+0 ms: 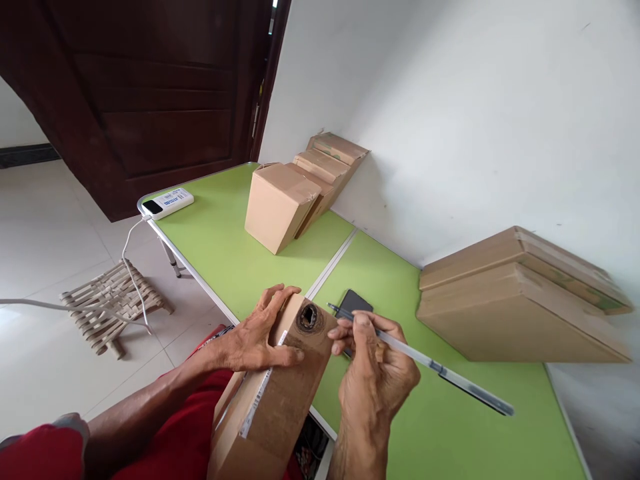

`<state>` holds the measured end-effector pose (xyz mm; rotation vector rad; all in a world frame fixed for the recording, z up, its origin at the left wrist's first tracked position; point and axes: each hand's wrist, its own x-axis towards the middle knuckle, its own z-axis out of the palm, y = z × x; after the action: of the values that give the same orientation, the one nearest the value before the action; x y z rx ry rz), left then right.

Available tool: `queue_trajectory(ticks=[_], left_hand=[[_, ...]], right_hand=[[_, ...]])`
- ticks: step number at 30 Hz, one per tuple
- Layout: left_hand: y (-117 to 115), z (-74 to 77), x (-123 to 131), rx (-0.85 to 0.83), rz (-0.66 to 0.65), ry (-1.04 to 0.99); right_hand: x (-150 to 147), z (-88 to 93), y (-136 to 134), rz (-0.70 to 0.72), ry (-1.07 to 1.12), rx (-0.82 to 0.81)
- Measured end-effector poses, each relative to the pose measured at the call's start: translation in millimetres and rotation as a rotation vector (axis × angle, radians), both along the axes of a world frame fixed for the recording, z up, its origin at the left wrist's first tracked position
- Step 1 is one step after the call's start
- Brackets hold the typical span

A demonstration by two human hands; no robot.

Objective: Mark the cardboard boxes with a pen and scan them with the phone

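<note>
A brown cardboard box (295, 393) leans up from my lap against the table edge. Near its top end is a dark round hole (309, 317) ringed with black scribbled lines, and a white label strip runs down one edge. My left hand (255, 337) grips the box's upper part, thumb on the marked face and fingers over the far side. In my right hand (377, 367) is a clear pen (425, 360), pinched between thumb and fingers. Its dark tip points left, just right of the hole and apart from the box.
Behind my right hand lies a dark phone (356, 301) on the green folding table (215, 233). Several cardboard boxes (283, 200) stand along the wall, with more boxes (500, 313) at right. A white power bank (170, 202) with a cable sits at the far left corner, above a woven stool (115, 300).
</note>
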<state>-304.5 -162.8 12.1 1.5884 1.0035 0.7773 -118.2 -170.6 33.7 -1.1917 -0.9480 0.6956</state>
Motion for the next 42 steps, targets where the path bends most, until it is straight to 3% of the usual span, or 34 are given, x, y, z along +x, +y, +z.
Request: queue_trajectory(ticks=[4,6,10,14,18,24,32,42], left_hand=[[-0.2,0.3,-2.7,-0.003,-0.013,-0.009],[-0.2,-1.3,-4.9,0.003,-0.017,-0.023],[0.7,-6.4,-10.8,0.027,-0.020,-0.060],[2.0,-9.9,-18.1,0.032,-0.011,-0.085],[3.3,-11.4,-22.8,0.003,0.000,-0.105],[3.5,-9.6,-22.6,-0.006,-0.003,-0.103],[2.3,-10.6,-25.7,-0.014,0.008,-0.096],[8.7,-6.4,-6.4,0.005,-0.062,-0.058]], right_hand=[[20.5,-1.1,25.6,-0.102,0.023,0.052],[34.5,-9.9,39.4,-0.125,-0.150,-0.081],[40.3,-39.5,66.1,0.066,-0.532,-0.445],[21.8,-68.4,84.9,0.152,-0.692,-0.577],[18.1,-84.4,90.7,0.107,-0.794,-0.750],[34.5,-82.9,92.9,-0.051,-0.910,-0.924],[59.6,-67.7,87.2,-0.167,-1.033,-1.020],[53.6,-70.1,69.8,-0.111,-1.118,-0.966]])
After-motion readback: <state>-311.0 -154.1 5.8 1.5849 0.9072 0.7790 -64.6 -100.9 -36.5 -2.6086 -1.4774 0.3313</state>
